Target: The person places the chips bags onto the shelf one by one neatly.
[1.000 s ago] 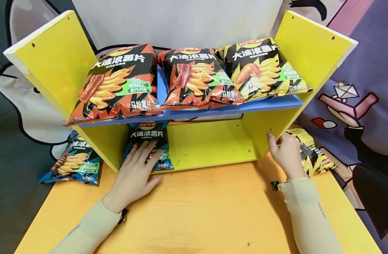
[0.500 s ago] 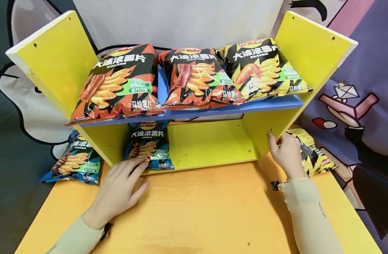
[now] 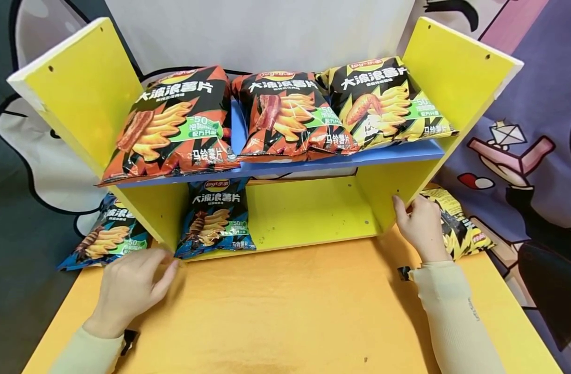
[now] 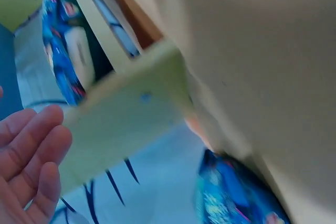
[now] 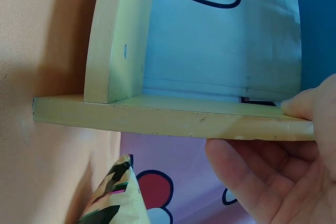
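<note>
Head view: the count is six chip bags, one shelf unit (image 3: 313,208), one table (image 3: 285,306) and two hands. The shelf unit occupies the upper centre of the frame and has two yellow side panels, one blue upper board (image 3: 285,167) and one yellow bottom board; two holes show near the top of each panel. The upper board carries three bags: a left red bag (image 3: 171,124), a middle red bag (image 3: 297,117) and an upper yellow bag (image 3: 383,101). The bottom board carries one, the lower-tier blue bag (image 3: 215,218), at centre left, blue and black with a green label and printed chips. Two bags lie outside the unit: an outer blue bag (image 3: 110,234) at left, same print, and an outer yellow bag (image 3: 458,226) at right, partly hidden. The left hand (image 3: 131,288), lower left, is released and overlaps the outer blue bag's lower edge; contact cannot be determined. The right hand (image 3: 423,228), at right, grasps the right side panel (image 3: 446,88). Left wrist view: two blurred blue bags show, upper left and lower right; the fingers are loosely bent and hold nothing. Right wrist view: one panel crosses the centre, pale yellow and scuffed, between thumb and fingers; one yellow bag corner shows at lower left.
</note>
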The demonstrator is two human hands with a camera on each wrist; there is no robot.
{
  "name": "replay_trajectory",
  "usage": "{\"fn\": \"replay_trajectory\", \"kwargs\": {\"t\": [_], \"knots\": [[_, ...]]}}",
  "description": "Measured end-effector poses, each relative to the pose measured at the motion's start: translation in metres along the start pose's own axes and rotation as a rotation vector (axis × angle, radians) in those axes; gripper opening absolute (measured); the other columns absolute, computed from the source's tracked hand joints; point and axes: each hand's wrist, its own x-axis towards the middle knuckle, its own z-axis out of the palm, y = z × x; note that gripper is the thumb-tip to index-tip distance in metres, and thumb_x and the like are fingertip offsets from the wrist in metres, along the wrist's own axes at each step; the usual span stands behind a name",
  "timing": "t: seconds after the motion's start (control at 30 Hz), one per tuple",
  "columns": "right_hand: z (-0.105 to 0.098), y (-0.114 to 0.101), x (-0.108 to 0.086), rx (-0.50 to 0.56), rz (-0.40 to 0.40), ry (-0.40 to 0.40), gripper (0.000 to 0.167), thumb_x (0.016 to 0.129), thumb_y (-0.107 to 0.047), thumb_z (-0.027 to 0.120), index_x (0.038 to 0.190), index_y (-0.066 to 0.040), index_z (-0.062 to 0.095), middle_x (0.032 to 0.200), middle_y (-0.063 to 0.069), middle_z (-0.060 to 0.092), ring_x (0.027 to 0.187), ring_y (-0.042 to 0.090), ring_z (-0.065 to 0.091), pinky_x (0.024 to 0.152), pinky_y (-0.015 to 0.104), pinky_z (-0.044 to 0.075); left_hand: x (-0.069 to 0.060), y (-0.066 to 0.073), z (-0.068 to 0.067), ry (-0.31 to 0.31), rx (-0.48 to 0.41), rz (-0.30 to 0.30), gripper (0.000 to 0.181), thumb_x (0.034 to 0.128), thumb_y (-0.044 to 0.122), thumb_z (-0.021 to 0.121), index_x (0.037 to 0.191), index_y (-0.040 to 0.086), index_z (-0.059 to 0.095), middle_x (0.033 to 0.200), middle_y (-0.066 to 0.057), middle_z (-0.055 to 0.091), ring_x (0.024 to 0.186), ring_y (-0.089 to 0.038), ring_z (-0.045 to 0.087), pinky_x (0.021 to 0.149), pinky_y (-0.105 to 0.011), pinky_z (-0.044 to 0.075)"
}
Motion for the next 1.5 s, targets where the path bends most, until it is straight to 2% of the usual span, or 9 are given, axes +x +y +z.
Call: {"fn": "replay_trajectory", "kwargs": {"t": [0.13, 0.37, 0.53, 0.7, 0.83, 0.97, 1.2, 1.33, 1.5], "knots": [[0.000, 0.000, 0.000, 0.000, -0.002, 0.000, 0.034, 0.099, -0.017, 0.065, 0.071, 0.001, 0.065, 0.057, 0.017, 0.062, 0.048, 0.030, 0.051, 0.053, 0.038, 0.036, -0.004, -0.018, -0.005, -0.010, 0.050, -0.054, 0.033, 0.0943, 0.039, 0.053, 0.077, 0.015, 0.068, 0.057, 0.004, 0.055, 0.043, -0.007, 0.038, 0.038, -0.023, 0.024], [-0.001, -0.001, 0.000, 0.002, 0.000, -0.003, 0.035, 0.099, -0.018, 0.065, 0.069, 0.000, 0.064, 0.056, 0.015, 0.061, 0.047, 0.026, 0.049, 0.051, 0.035, 0.034, -0.005, -0.050, -0.010, -0.042, 0.122, -0.168, 0.027, 0.0918, 0.032, 0.061, 0.090, 0.009, 0.073, 0.067, -0.008, 0.070, 0.040, -0.018, 0.047, 0.036, -0.023, 0.020], [-0.001, -0.001, 0.000, -0.001, 0.001, -0.006, 0.034, 0.099, -0.018, 0.066, 0.069, -0.001, 0.064, 0.056, 0.014, 0.060, 0.046, 0.020, 0.045, 0.050, 0.033, 0.034, -0.006, -0.071, -0.007, -0.041, 0.115, -0.266, 0.023, 0.0902, 0.025, 0.066, 0.095, 0.003, 0.073, 0.077, -0.016, 0.072, 0.050, -0.030, 0.058, 0.037, -0.034, 0.033], [-0.002, 0.001, 0.000, -0.007, 0.004, -0.006, 0.035, 0.099, -0.018, 0.065, 0.068, -0.002, 0.062, 0.054, 0.012, 0.058, 0.045, 0.016, 0.041, 0.048, 0.032, 0.032, -0.009, -0.090, -0.003, -0.022, 0.131, -0.327, 0.022, 0.0893, 0.020, 0.067, 0.096, -0.001, 0.069, 0.079, -0.020, 0.067, 0.057, -0.035, 0.058, 0.042, -0.049, 0.040], [-0.002, 0.001, 0.000, -0.008, 0.012, -0.007, 0.035, 0.100, -0.018, 0.065, 0.068, -0.002, 0.062, 0.055, 0.013, 0.058, 0.046, 0.018, 0.042, 0.050, 0.033, 0.032, -0.011, -0.101, 0.000, -0.031, 0.141, -0.423, 0.034, 0.0892, 0.022, 0.068, 0.109, -0.006, 0.067, 0.098, -0.028, 0.064, 0.082, -0.048, 0.060, 0.068, -0.066, 0.046], [0.000, 0.001, 0.000, -0.005, 0.012, -0.010, 0.035, 0.100, -0.018, 0.065, 0.068, -0.003, 0.061, 0.055, 0.013, 0.057, 0.046, 0.020, 0.043, 0.052, 0.034, 0.033, -0.014, -0.111, -0.001, -0.124, 0.139, -0.559, 0.050, 0.0909, 0.025, 0.069, 0.126, -0.009, 0.061, 0.124, -0.037, 0.056, 0.107, -0.059, 0.050, 0.089, -0.073, 0.037], [0.004, 0.002, 0.001, -0.006, -0.002, -0.005, 0.038, 0.100, -0.017, 0.065, 0.064, -0.007, 0.056, 0.054, 0.010, 0.054, 0.046, 0.019, 0.042, 0.050, 0.034, 0.033, -0.015, -0.123, -0.001, -0.377, 0.128, -0.729, 0.074, 0.0986, 0.040, 0.061, 0.148, -0.011, 0.040, 0.141, -0.045, 0.038, 0.119, -0.068, 0.037, 0.090, -0.076, 0.030], [0.004, 0.001, 0.001, -0.004, 0.003, -0.007, 0.036, 0.100, -0.017, 0.065, 0.066, -0.006, 0.059, 0.055, 0.010, 0.056, 0.047, 0.018, 0.043, 0.049, 0.033, 0.034, -0.016, -0.129, 0.000, -0.461, 0.112, -0.781, 0.087, 0.1002, 0.050, 0.055, 0.155, -0.012, 0.029, 0.143, -0.049, 0.031, 0.120, -0.070, 0.034, 0.093, -0.077, 0.029], [0.003, 0.002, 0.000, -0.007, 0.010, -0.007, 0.035, 0.100, -0.017, 0.065, 0.068, -0.006, 0.060, 0.056, 0.010, 0.057, 0.046, 0.017, 0.042, 0.049, 0.032, 0.033, -0.014, -0.133, 0.001, -0.525, 0.097, -0.796, 0.094, 0.1009, 0.057, 0.050, 0.157, -0.013, 0.021, 0.143, -0.052, 0.028, 0.118, -0.070, 0.035, 0.090, -0.080, 0.033]]}}
